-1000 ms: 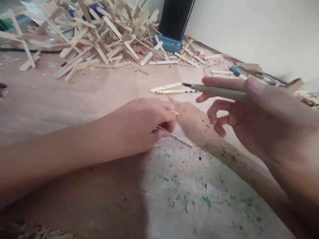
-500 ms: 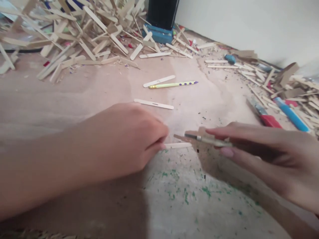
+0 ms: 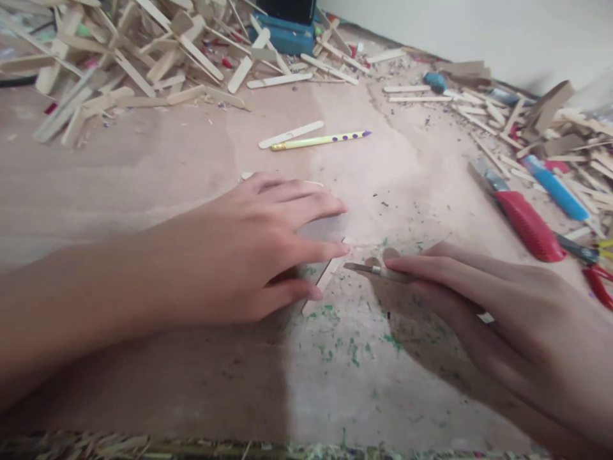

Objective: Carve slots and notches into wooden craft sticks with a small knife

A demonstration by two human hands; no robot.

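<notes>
Now spread, the left hand [image 3: 272,249] touches a stick [image 3: 327,276] turned toward one o'clock, apparently exposing it to the knife [image 3: 377,271] the right hand [image 3: 502,306] grips at three o'clock.

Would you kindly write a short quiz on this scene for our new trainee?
1. Which hand holds the thin-bladed tool: a) left, b) right, c) neither?
2. Fill in: in the picture, the red-handled knife lies to the ___ of the yellow pencil.
3. True or false: the left hand partly covers a slanting wooden stick.

Key: 1. b, the right hand; 2. right; 3. true.
</notes>
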